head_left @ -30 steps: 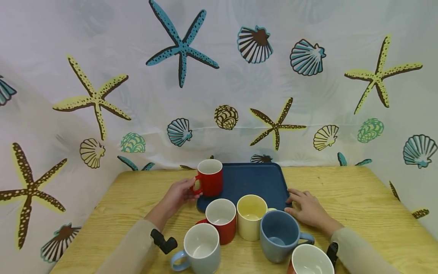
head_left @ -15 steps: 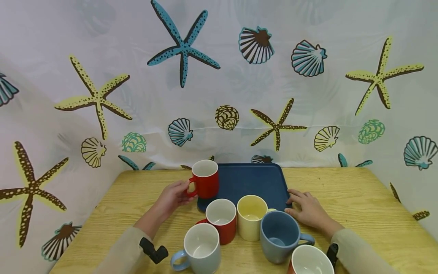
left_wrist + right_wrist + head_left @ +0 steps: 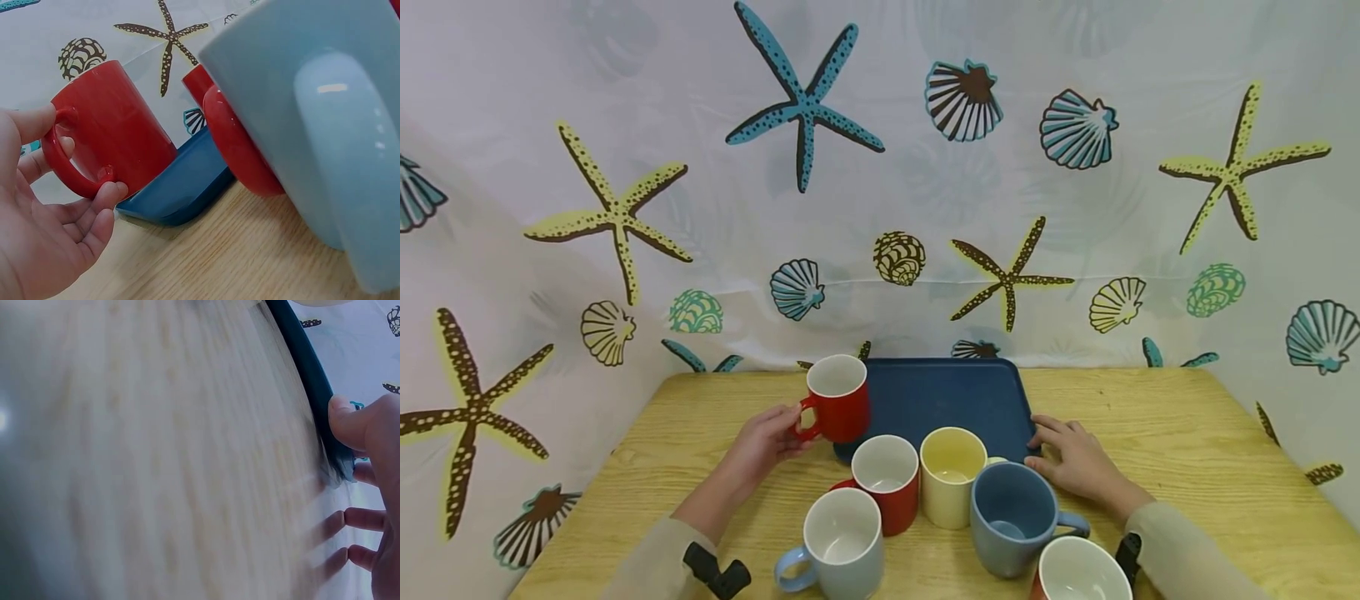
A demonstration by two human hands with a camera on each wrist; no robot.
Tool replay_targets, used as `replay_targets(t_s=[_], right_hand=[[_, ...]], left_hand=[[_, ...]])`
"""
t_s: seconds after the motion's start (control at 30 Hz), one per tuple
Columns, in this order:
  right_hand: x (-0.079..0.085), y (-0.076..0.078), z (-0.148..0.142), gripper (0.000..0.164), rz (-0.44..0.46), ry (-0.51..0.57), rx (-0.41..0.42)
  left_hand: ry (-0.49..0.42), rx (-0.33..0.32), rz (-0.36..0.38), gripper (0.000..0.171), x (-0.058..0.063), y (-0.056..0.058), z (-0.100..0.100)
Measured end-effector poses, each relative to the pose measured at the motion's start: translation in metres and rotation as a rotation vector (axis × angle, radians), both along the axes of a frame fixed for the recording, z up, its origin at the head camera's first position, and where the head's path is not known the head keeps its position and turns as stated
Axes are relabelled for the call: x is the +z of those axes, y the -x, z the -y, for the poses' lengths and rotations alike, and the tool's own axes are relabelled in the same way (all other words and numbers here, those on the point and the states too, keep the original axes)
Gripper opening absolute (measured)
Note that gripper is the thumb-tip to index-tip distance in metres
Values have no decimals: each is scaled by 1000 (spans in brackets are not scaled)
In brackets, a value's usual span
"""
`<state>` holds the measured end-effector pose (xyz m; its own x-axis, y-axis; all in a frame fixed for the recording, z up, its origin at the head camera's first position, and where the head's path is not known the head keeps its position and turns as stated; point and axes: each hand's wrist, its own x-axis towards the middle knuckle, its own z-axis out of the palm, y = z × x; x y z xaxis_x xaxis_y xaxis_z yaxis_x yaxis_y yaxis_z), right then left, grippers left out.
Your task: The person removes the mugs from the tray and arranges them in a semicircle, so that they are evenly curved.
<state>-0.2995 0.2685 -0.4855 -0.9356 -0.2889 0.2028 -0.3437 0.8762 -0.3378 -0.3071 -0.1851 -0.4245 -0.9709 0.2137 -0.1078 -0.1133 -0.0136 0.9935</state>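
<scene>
My left hand (image 3: pixel 756 446) holds a red mug (image 3: pixel 842 414) with a white inside by its handle, thumb on top and fingers below. In the head view the mug overlaps the left edge of a dark blue tray (image 3: pixel 951 404); in the left wrist view its base is right by the tray's rim (image 3: pixel 187 187). My right hand (image 3: pixel 1071 462) touches the tray's front right corner. In the right wrist view its thumb (image 3: pixel 347 419) lies on the rim, while its other fingers are spread beside the corner, their tips close to the table.
Before the tray stand a second red mug (image 3: pixel 898 504), a yellow mug (image 3: pixel 942 500), a light blue mug (image 3: pixel 861 562) and a darker blue mug (image 3: pixel 1007 550). Another mug (image 3: pixel 1078 571) is cut off at the front. A sea-patterned curtain (image 3: pixel 880 183) hangs behind the wooden table (image 3: pixel 1150 417).
My left hand has drawn the red mug leftward, from the tray's left part to its left edge. The right hand, the tray and the other mugs have stayed in place.
</scene>
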Motion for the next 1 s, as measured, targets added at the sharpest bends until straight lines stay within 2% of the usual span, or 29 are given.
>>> replay_targets(t_s=[0.2,0.5,0.77,1.0], right_hand=[[2,1,0,21,4,5,19],[2,2,-1,22,-18,1,30],[3,0,-2,23,-36,16,46],[0,1,-2,24,-39,23,48]], left_hand=[[17,2,-14,31,-1,-11,11],[-3,50,14,28,-3,-28,27],[-51,60,18,28,1,-51,41],[-97,55,25,28,5,-77,58]])
